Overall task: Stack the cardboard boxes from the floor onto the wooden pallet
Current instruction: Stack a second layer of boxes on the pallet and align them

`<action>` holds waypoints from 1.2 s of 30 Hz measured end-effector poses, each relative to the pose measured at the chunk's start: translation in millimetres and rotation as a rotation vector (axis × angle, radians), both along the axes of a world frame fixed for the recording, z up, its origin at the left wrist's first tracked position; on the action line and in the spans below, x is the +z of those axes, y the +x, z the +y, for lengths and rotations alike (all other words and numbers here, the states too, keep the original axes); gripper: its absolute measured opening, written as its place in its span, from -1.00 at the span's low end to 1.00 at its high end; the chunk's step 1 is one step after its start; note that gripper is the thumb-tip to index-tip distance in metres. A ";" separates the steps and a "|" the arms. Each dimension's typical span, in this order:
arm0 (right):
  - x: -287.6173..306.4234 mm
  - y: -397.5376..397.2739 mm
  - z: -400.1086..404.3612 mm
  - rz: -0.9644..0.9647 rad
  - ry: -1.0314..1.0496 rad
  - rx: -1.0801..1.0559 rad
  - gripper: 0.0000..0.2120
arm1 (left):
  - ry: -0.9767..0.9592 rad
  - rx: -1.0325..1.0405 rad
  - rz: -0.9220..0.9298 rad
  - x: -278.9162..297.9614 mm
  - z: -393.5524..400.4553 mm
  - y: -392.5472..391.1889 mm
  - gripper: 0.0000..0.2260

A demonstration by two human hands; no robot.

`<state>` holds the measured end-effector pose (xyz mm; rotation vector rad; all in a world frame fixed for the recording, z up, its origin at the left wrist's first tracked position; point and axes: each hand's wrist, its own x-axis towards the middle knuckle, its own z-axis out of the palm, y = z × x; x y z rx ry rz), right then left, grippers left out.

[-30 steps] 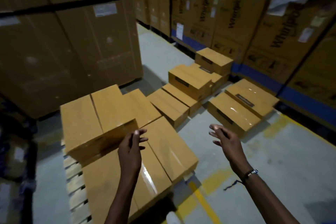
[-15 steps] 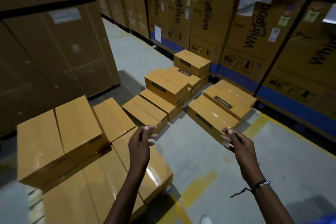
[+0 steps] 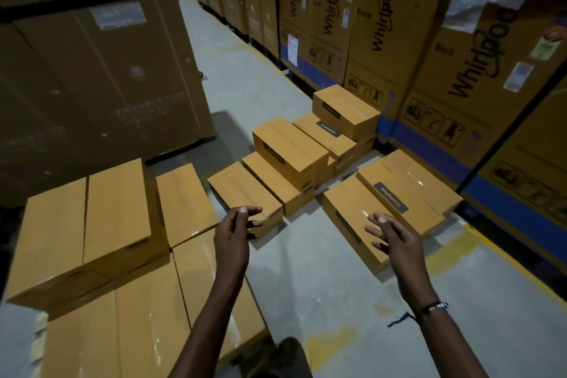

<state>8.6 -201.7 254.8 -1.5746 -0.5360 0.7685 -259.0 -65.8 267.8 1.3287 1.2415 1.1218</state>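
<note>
Cardboard boxes (image 3: 288, 156) awaiting transfer lie in a loose cluster on the grey concrete floor (image 3: 306, 279), ahead of the person and against the foot of the tall appliance cartons (image 3: 460, 49) along the right-hand wall. Some rest flat on the floor and others sit on top of them, so the upper and outer units are the accessible ones. Nearest on the left of the cluster is a flat box (image 3: 242, 190); nearest on the right is a long box (image 3: 352, 218) with a second box (image 3: 408, 184) bearing a dark label touching it behind. Boxes already transferred form the stack (image 3: 113, 224) at lower left: a bottom layer laid edge to edge and two boxes above it, set tight together toward the stack's far left corner, which likely keeps the load square and leaves the near right corner free for further units. The wooden pallet (image 3: 40, 344) shows only as pale slats at the stack's near left edge. Both hands are empty and extended forward above the floor, apart from every box. The left hand (image 3: 233, 233) has loosely bent fingers with thumb near fingertips, gripping nothing; the right hand (image 3: 395, 239) has fingers spread and relaxed. Their spacing suggests preparation for a two-sided grasp of a nearby floor box.
</note>
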 end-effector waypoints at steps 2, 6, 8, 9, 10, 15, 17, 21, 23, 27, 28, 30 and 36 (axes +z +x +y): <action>-6.0 21.6 30.1 -0.004 -0.002 0.021 -0.76 | -0.013 0.026 0.004 -7.4 22.1 16.6 -0.71; -14.0 67.2 104.7 -0.012 -0.004 0.074 -0.76 | -0.042 0.080 -0.014 -25.7 78.0 56.1 -0.71; -15.1 90.5 146.5 -0.025 0.005 0.103 -0.77 | -0.057 0.100 -0.029 -34.4 112.6 79.8 -0.71; -14.6 102.4 167.1 -0.028 0.001 0.111 -0.77 | -0.074 0.112 -0.028 -38.0 131.7 91.9 -0.71; -13.8 114.0 185.8 -0.029 -0.012 0.120 -0.77 | -0.094 0.123 -0.023 -40.4 150.0 103.4 -0.71; -15.2 173.0 271.2 -0.057 -0.065 0.161 -0.76 | -0.128 0.146 -0.031 -45.9 237.6 155.8 -0.71; -16.9 193.9 302.7 -0.066 -0.080 0.175 -0.75 | -0.139 0.146 -0.032 -43.6 268.8 173.3 -0.72; -22.7 225.8 366.9 -0.062 -0.114 0.207 -0.75 | -0.148 0.147 -0.012 -41.1 328.9 203.9 -0.73; -29.1 237.3 401.9 -0.056 -0.129 0.232 -0.75 | -0.156 0.161 0.005 -45.4 358.5 216.9 -0.73; -51.0 262.2 477.6 -0.023 -0.158 0.271 -0.77 | -0.191 0.188 0.040 -67.3 416.6 244.2 -0.73; -58.5 270.0 498.4 -0.010 -0.168 0.285 -0.78 | -0.200 0.195 0.050 -74.8 432.5 251.5 -0.73; -75.2 287.9 542.6 0.012 -0.191 0.309 -0.78 | -0.218 0.212 0.079 -91.1 467.1 266.3 -0.74; -146.0 353.0 681.3 -0.031 -0.287 0.429 -0.79 | -0.316 0.251 0.210 -150.5 581.2 315.4 -0.77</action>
